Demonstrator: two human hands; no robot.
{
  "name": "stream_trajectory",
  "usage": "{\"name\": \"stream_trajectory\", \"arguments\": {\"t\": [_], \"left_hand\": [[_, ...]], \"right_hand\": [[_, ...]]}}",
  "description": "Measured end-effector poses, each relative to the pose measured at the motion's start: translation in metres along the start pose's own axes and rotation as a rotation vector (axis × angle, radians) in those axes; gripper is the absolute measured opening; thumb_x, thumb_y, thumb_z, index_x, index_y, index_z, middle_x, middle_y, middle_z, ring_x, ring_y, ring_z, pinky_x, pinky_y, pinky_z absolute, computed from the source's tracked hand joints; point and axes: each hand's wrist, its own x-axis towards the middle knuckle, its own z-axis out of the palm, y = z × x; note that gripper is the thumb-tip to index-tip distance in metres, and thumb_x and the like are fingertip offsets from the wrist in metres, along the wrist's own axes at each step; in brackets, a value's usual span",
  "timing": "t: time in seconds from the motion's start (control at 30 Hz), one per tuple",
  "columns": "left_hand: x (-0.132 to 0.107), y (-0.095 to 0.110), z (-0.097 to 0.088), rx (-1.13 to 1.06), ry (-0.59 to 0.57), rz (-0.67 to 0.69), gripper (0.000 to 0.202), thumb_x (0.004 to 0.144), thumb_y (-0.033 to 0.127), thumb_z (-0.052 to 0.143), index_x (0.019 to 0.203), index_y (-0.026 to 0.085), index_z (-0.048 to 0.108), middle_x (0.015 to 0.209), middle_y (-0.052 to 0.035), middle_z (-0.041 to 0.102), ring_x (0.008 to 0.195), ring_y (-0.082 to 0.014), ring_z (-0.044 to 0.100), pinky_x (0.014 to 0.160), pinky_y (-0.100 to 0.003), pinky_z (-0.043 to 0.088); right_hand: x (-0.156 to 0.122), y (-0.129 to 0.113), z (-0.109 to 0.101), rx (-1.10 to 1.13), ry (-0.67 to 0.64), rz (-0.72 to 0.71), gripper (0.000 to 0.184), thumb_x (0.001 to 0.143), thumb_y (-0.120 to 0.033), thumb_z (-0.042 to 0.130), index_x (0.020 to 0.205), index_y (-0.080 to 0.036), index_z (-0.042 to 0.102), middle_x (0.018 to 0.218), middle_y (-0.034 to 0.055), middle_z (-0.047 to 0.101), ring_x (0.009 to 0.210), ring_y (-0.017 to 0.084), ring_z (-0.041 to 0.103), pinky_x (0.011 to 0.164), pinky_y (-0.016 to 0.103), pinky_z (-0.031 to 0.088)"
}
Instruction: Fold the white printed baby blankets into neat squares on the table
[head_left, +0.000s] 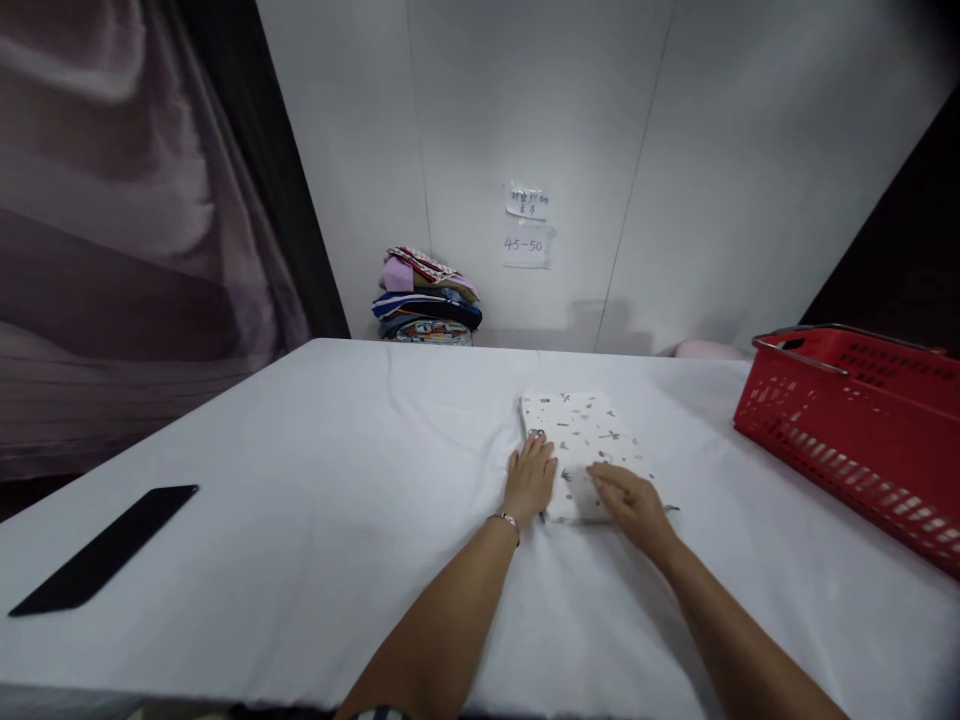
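A folded white cloth [581, 425] printed with small grey, green and brown figures lies flat on the table. My left hand [531, 475] rests palm down along its left edge, fingers apart and stretched out. A bracelet circles that wrist. Over the cloth's lower right part is my right hand [630, 505], its fingers slightly bent and pointing left, the fingertips at the cloth's surface. Nothing shows in its grasp. A short dark strap or cord end [672, 508] sticks out at the cloth's right side, just past my right hand.
A white sheet covers the table [300, 450]. To the right stands a red plastic basket [847, 440] with a metal handle. A flat black panel [105, 550] lies at the left. Behind the far edge is a pile of folded fabrics [427, 300]; paper signs [526, 245] hang on the wall.
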Motion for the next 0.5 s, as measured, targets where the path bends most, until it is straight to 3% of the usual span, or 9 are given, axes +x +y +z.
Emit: {"name": "stream_trajectory", "arguments": {"t": [0.07, 0.13, 0.2, 0.3, 0.4, 0.5], "left_hand": [[0.0, 0.0, 0.0, -0.01, 0.007, 0.004, 0.042, 0.094, 0.035, 0.023, 0.131, 0.027, 0.038, 0.147, 0.003, 0.026, 0.137, -0.014, 0.014, 0.111, -0.042, 0.017], [0.0, -0.001, 0.0, -0.021, 0.01, 0.008, 0.042, 0.093, 0.034, 0.023, 0.131, 0.027, 0.038, 0.147, 0.0034, 0.026, 0.137, -0.0139, 0.014, 0.111, -0.042, 0.017], [-0.001, -0.001, 0.0, -0.026, 0.013, 0.007, 0.041, 0.093, 0.033, 0.024, 0.131, 0.026, 0.038, 0.147, 0.0034, 0.026, 0.137, -0.014, 0.014, 0.111, -0.042, 0.017], [-0.001, -0.002, 0.001, -0.024, 0.02, 0.01, 0.041, 0.093, 0.032, 0.025, 0.131, 0.026, 0.039, 0.147, 0.0026, 0.027, 0.137, -0.0144, 0.014, 0.111, -0.042, 0.016], [-0.001, -0.001, 0.001, -0.023, 0.02, 0.021, 0.041, 0.093, 0.031, 0.025, 0.131, 0.025, 0.039, 0.147, 0.002, 0.026, 0.138, -0.0149, 0.013, 0.111, -0.043, 0.016], [-0.001, -0.001, 0.0, -0.026, 0.011, 0.017, 0.042, 0.093, 0.03, 0.025, 0.132, 0.025, 0.038, 0.148, 0.0018, 0.026, 0.138, -0.0152, 0.013, 0.111, -0.044, 0.016]], "right_hand": [[0.019, 0.015, -0.012, -0.113, 0.031, 0.05, 0.037, 0.086, -0.04, 0.042, 0.11, -0.022, 0.063, 0.118, 0.008, 0.061, 0.113, 0.024, 0.053, 0.097, 0.043, 0.042], [0.035, 0.031, -0.018, -0.275, -0.039, 0.087, 0.046, 0.085, -0.043, 0.042, 0.122, -0.018, 0.055, 0.135, 0.01, 0.047, 0.128, 0.026, 0.037, 0.103, 0.045, 0.034], [0.045, 0.05, -0.019, -0.424, -0.225, 0.157, 0.054, 0.085, -0.044, 0.043, 0.129, -0.014, 0.048, 0.142, 0.0131, 0.037, 0.133, 0.029, 0.026, 0.104, 0.047, 0.031], [0.053, 0.074, -0.017, -0.498, -0.471, 0.201, 0.055, 0.086, -0.048, 0.038, 0.131, -0.016, 0.044, 0.144, 0.0122, 0.032, 0.134, 0.028, 0.025, 0.104, 0.044, 0.031], [0.064, 0.091, -0.017, -0.527, -0.45, 0.188, 0.056, 0.088, -0.051, 0.031, 0.133, -0.018, 0.042, 0.145, 0.0103, 0.03, 0.135, 0.027, 0.023, 0.107, 0.043, 0.027], [0.087, 0.102, -0.011, -0.553, -0.376, 0.255, 0.061, 0.089, -0.049, 0.03, 0.137, -0.013, 0.035, 0.147, 0.0125, 0.026, 0.136, 0.026, 0.019, 0.109, 0.04, 0.022]]}}
